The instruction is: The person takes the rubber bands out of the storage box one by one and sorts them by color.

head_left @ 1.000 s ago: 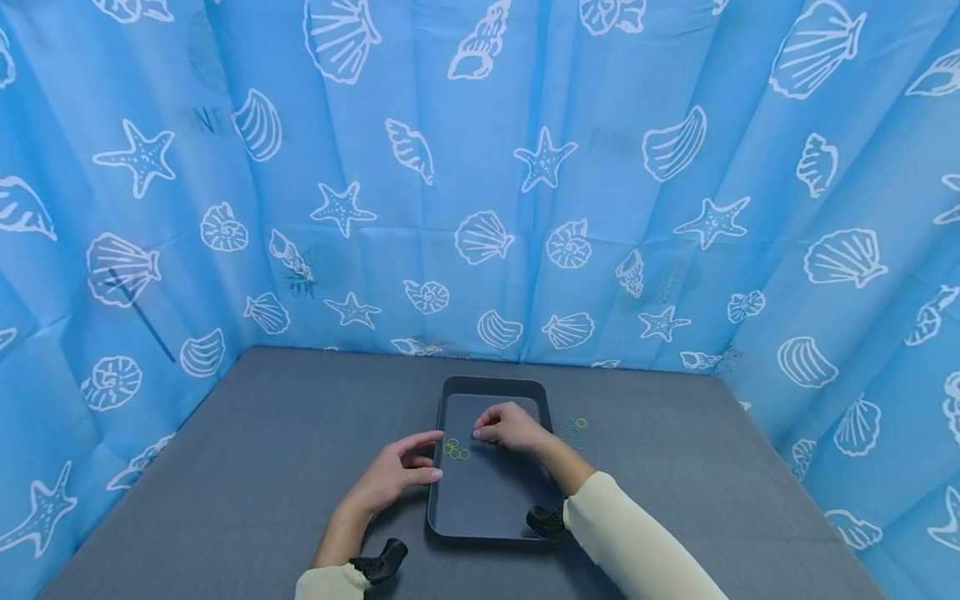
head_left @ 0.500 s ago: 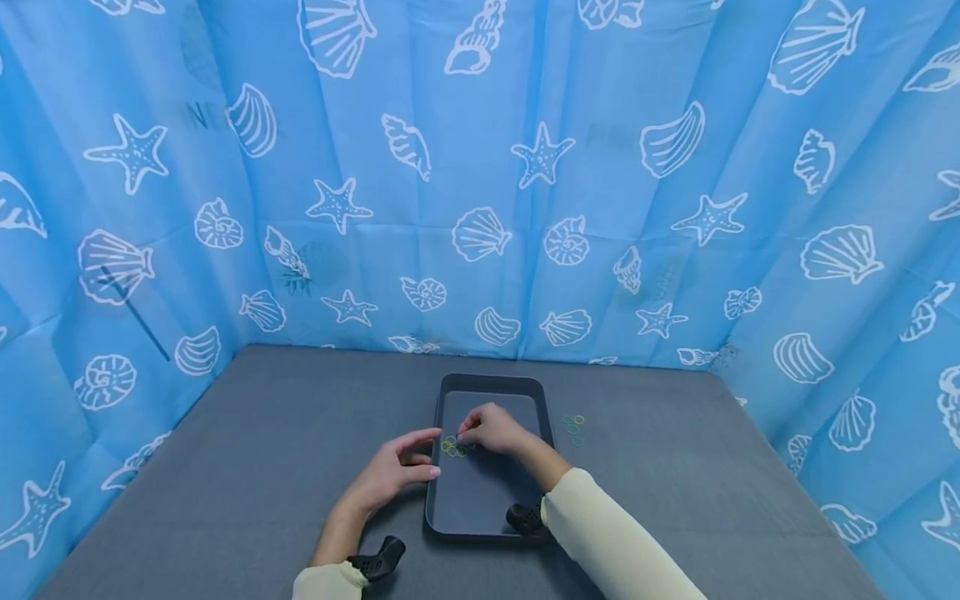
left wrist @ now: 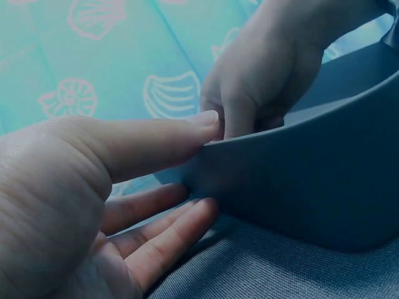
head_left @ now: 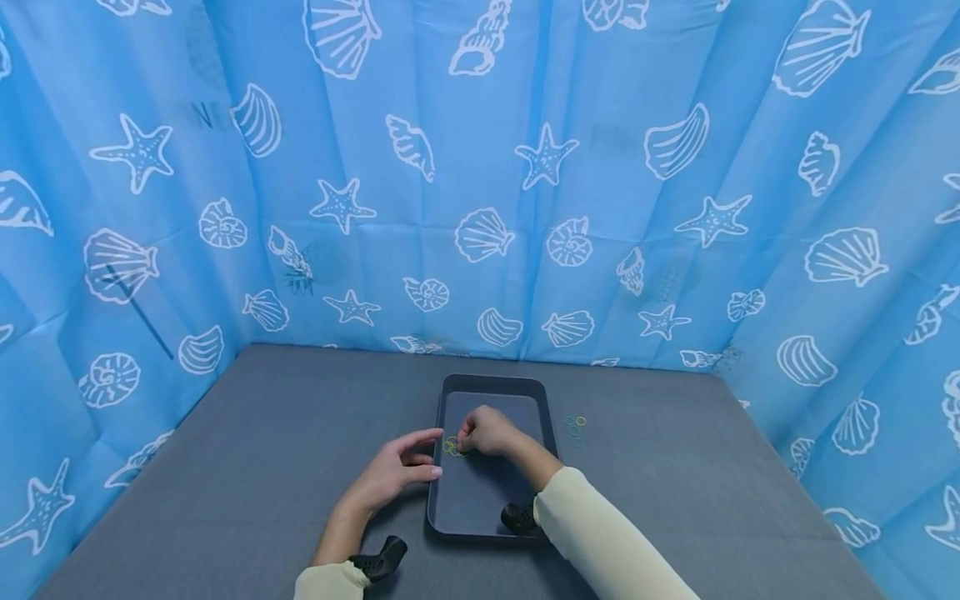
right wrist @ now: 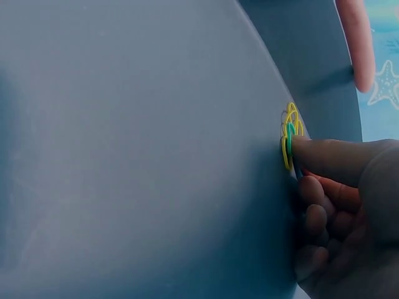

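A dark grey rectangular tray [head_left: 480,508] lies on the table, several thin yellow rubber bands [head_left: 452,447] clustered inside near its left wall. Over that cluster, my right hand [head_left: 491,432] reaches down with thumb and fingers curled together. The right wrist view shows a green rubber band [right wrist: 290,132] at its thumb tip, pinched right beside the yellow ones; part of it is hidden. My left hand [head_left: 390,475] is at the tray's left side, its thumb at the rim [left wrist: 274,132] and its other fingers extended low beside the outer wall.
Outside the tray to the right, several green rubber bands [head_left: 576,433] and a yellow one [head_left: 581,421] lie on the grey cloth-covered table [head_left: 300,433]. A blue curtain [head_left: 480,183] with white shells and starfish encloses the back and sides.
My right hand has moved left across the tray and lowered onto the yellow rubber bands, bringing the green one with it. My left hand has stayed at the tray's left side.
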A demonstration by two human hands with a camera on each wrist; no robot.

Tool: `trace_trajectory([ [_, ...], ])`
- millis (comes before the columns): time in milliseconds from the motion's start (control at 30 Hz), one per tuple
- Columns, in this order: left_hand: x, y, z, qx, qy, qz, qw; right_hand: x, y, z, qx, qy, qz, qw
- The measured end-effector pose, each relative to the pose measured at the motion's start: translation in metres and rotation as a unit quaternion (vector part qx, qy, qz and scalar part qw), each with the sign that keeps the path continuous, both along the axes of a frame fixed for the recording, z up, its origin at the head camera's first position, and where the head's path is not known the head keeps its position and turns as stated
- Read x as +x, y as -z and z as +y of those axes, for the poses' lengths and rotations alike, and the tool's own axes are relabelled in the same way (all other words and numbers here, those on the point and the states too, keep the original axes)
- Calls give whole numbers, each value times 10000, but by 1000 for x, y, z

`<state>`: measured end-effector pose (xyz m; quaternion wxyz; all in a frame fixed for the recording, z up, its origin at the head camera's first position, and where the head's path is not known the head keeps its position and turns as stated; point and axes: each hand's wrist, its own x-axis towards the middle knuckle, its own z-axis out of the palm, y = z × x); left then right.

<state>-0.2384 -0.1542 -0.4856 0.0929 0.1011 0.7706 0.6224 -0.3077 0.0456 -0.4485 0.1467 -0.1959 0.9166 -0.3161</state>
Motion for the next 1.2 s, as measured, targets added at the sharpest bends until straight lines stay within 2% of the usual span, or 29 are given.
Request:
trace_trajectory([
  [100,0,-1,0,38,42,28,10000,1,-1,0,46,28,34,10000],
  [300,1,-2,1,267,161,56,9995,3,-3,3,104,-164,229,9995],
  [433,0,-1,2,288,157,52,9994,2,-3,4,47,-203,171,9996],
  [700,0,0,2,214,46,19,9998,-2,-6,11,-365,28,16,9993],
  [1000,1,-1,0,156,66,31,9999,-6,-23,23,-559,173,441,9973],
  [1200,2,-1,1,124,-18,13,9999,-7,-32,30,-634,473,650,9947],
])
